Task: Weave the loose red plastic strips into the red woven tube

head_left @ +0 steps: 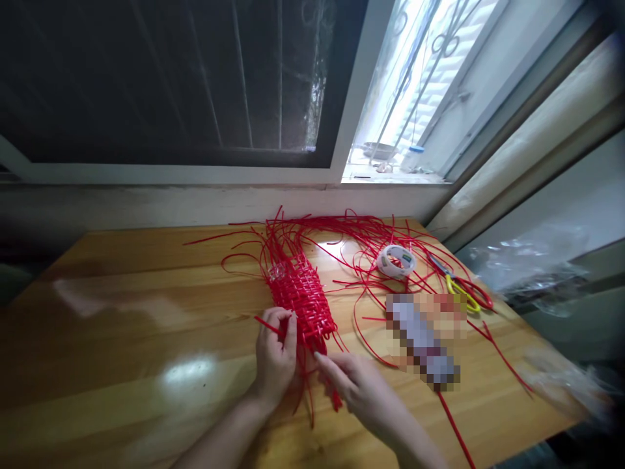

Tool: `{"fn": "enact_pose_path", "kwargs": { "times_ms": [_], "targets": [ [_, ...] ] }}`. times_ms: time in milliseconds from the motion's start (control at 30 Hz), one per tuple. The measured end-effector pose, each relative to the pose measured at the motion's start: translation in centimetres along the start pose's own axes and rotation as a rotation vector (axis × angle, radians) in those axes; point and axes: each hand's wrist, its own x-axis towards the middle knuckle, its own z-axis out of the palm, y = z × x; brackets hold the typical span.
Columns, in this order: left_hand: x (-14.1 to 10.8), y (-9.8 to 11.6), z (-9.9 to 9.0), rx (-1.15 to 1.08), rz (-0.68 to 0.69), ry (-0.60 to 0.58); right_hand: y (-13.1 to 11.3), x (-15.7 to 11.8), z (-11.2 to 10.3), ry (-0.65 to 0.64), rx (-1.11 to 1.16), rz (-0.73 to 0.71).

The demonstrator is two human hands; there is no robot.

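Red woven piece [303, 299] (near edge) pinched by left hand [276, 355]; right hand [359, 387] fingers its strips.

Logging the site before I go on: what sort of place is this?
Probably a room at home used for craft: a wooden table under a window, with a red woven piece, tape roll and scissors.

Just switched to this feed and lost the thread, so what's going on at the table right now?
A person is working on a red woven piece lying on the wooden table. The left hand pinches a red strip at the near end of the piece; the right hand reaches in with fingers on the loose strips there. More loose red strips fan out at the far end, around a roll of tape and yellow-handled scissors.
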Motion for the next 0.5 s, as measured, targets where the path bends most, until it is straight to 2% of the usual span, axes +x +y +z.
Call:
{"fn": "enact_pose_path", "kwargs": {
  "times_ms": [33,67,167,267,367,500],
  "targets": [
    [-0.1,0.0,0.0,-0.014,-0.01,0.003,-0.9,-0.3,-1.2,0.006,-0.136,-0.045],
    [-0.1,-0.1,0.1,-0.023,-0.014,0.007,-1.8,-0.3,-2.1,0.072,-0.246,-0.12],
    [-0.2,-0.3,0.4,-0.034,0.015,0.009,-3.6,1.9,-3.4,0.175,-0.469,-0.376],
    [-0.2,-0.7,0.6,-0.03,0.077,0.005,-3.9,5.7,-3.0,0.076,-0.566,-0.519],
    [-0.2,-1.1,0.4,-0.032,0.116,-0.012,-3.5,8.5,-2.5,-0.075,-0.508,-0.539],
    [-0.7,-1.6,0.3,0.023,0.153,-0.075,-3.4,10.2,-2.5,-0.047,-0.278,-0.396]
  ]
}}
